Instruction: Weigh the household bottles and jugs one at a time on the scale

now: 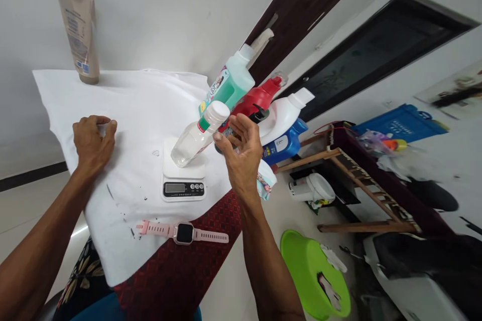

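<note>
Right hand loosely spread, just beside clear bottle, left hand curled, any grip unclear

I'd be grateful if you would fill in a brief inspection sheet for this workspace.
Surface: wrinkled white cloth with dark marks, over red patterned cloth.
Job's things: clear plastic bottle with white cap on flat white kitchen scale; reading not legible.
Clutter: pink-strapped watch with square dark face; upright beige tube; teal, red, white and blue bottles grouped beyond the right hand.
Hands: right open beside the clear bottle, contact unclear; left hand curled over the white cloth, grip unclear.
Cables: nothing seen on the white cloth.
Surroundings: bright green plastic tub and white bucket on the floor.
</note>
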The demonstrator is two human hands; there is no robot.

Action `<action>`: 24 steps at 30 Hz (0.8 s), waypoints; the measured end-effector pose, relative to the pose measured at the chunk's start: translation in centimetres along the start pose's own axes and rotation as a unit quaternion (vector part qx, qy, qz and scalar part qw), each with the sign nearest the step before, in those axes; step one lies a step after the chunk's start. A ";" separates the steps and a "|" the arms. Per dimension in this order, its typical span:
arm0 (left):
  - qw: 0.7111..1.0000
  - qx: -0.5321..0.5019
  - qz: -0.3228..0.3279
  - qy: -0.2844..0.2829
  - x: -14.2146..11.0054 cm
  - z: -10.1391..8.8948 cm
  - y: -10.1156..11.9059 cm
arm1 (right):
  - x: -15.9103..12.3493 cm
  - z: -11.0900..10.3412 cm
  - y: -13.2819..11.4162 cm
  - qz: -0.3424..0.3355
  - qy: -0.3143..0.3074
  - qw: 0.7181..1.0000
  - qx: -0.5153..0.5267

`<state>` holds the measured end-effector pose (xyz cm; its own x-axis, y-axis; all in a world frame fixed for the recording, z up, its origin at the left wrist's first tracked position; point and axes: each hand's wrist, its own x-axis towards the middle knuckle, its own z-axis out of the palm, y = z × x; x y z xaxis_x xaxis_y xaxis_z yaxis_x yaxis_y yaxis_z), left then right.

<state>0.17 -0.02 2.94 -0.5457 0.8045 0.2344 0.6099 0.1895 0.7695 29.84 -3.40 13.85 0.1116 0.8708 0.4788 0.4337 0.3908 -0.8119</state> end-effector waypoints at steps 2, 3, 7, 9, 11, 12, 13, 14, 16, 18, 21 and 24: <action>1.000 0.000 0.003 0.002 0.1 0.0 -0.1 | 0.3 1.1 -0.4 -0.021 -0.024 0.999 -0.008; 1.000 -0.001 0.004 0.003 0.1 0.1 -0.2 | 0.4 1.8 -0.5 -0.028 -0.042 0.999 -0.004; 1.000 -0.007 0.006 0.007 0.3 0.1 -0.3 | 0.6 4.5 0.3 -0.036 -0.056 0.997 0.042; 1.000 -0.015 -0.001 0.012 0.2 0.1 -0.3 | 1.1 4.8 1.0 -0.035 -0.029 0.997 0.067; 1.000 -0.019 -0.008 0.013 0.1 0.1 -0.2 | 2.1 4.1 2.0 -0.040 0.007 0.996 0.078; 1.000 -0.019 -0.009 0.011 0.1 0.0 -0.1 | 2.8 3.6 2.5 -0.045 0.029 0.996 0.073; 1.000 -0.018 -0.009 0.009 0.1 0.0 0.0 | 3.8 3.0 3.1 -0.052 0.052 0.995 0.060; 1.000 -0.017 -0.008 0.007 0.1 0.0 0.0 | 4.8 2.4 3.8 -0.059 0.073 0.995 0.042; 1.000 -0.014 -0.006 0.004 0.1 0.0 0.0 | 7.0 1.4 5.2 -0.073 0.105 0.992 -0.004; 1.000 -0.008 -0.006 0.000 0.1 0.1 0.0 | 9.0 1.1 6.8 -0.076 0.118 0.989 -0.039; 1.000 0.002 -0.004 -0.004 0.1 0.2 -0.2 | 10.8 1.8 9.1 -0.056 0.115 0.990 -0.064; 1.000 0.004 -0.005 0.000 0.0 0.2 -0.2 | 11.3 3.2 10.9 -0.030 0.114 0.990 -0.079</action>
<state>0.15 0.03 2.63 -0.5516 0.8029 0.2260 0.6083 0.2018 0.7676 32.95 11.67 9.36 0.2731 0.7502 0.6022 0.5782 0.3723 -0.7260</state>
